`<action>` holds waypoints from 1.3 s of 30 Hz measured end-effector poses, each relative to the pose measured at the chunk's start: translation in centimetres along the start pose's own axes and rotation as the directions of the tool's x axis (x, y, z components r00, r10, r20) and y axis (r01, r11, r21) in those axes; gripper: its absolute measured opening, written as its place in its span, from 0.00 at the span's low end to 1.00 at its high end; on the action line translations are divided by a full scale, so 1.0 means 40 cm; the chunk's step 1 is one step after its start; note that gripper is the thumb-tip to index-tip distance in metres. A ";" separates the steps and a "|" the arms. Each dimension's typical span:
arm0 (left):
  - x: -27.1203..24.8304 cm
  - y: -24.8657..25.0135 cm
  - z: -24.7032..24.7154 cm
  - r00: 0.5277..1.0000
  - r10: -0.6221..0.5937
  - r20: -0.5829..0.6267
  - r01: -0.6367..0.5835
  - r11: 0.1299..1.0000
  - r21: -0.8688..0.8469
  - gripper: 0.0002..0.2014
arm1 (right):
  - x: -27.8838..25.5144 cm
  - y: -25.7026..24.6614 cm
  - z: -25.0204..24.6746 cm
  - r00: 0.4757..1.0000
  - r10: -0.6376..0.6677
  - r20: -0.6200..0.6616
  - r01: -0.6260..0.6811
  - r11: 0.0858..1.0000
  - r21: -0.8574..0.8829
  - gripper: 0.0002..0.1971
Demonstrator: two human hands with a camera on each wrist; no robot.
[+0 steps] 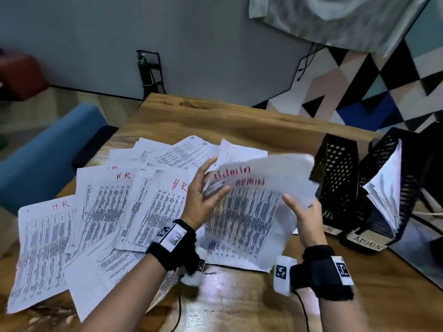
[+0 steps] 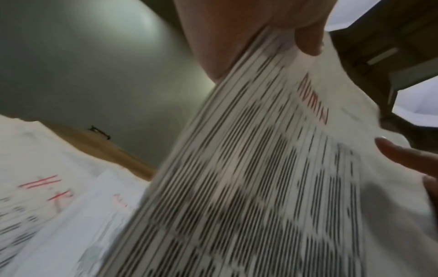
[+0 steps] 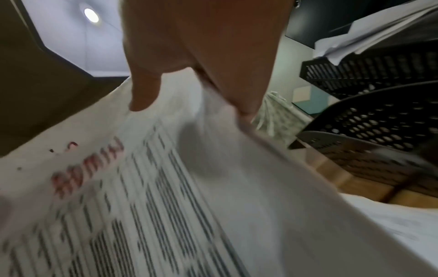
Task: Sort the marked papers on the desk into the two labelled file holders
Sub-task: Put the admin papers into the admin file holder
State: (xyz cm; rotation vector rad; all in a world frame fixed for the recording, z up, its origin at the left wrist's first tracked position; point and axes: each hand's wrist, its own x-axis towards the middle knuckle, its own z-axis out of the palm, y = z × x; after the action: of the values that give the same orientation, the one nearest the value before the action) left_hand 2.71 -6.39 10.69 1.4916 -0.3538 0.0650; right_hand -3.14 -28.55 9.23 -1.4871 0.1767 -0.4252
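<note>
Both hands [image 1: 206, 188] [image 1: 304, 214] hold ADMIN papers [image 1: 251, 207] | keep edges even | slide into ADMIN holder [image 1: 383, 195], lower right

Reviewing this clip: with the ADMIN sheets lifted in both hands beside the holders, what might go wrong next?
1. The ADMIN sheets sag between the left hand and right hand; a loose one may slip out.
2. The nearer holder is not the ADMIN holder, so misfiling seems possible.
3. The ADMIN holder already leans, stuffed.
</note>
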 end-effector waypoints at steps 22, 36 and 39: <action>-0.067 0.071 0.109 0.978 0.211 -0.007 -0.206 0.961 0.185 0.17 | -0.087 -0.044 -0.070 0.993 -0.046 0.109 0.062 0.986 -0.152 0.10; 0.095 0.040 0.564 0.995 -0.030 0.095 0.007 0.972 0.234 0.21 | -0.015 -0.413 -0.491 0.830 -0.486 -0.273 0.147 0.665 -0.732 0.08; 0.122 0.007 0.746 0.934 -0.258 0.247 0.164 0.924 0.346 0.34 | -0.002 -0.476 -0.603 0.715 -0.565 -0.412 0.033 0.615 -0.788 0.09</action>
State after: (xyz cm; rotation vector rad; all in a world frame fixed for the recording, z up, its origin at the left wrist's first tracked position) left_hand 1.56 -36.50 13.43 1.8614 -0.4267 -0.2860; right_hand -15.34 -51.34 25.88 -2.1492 0.7021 -1.2933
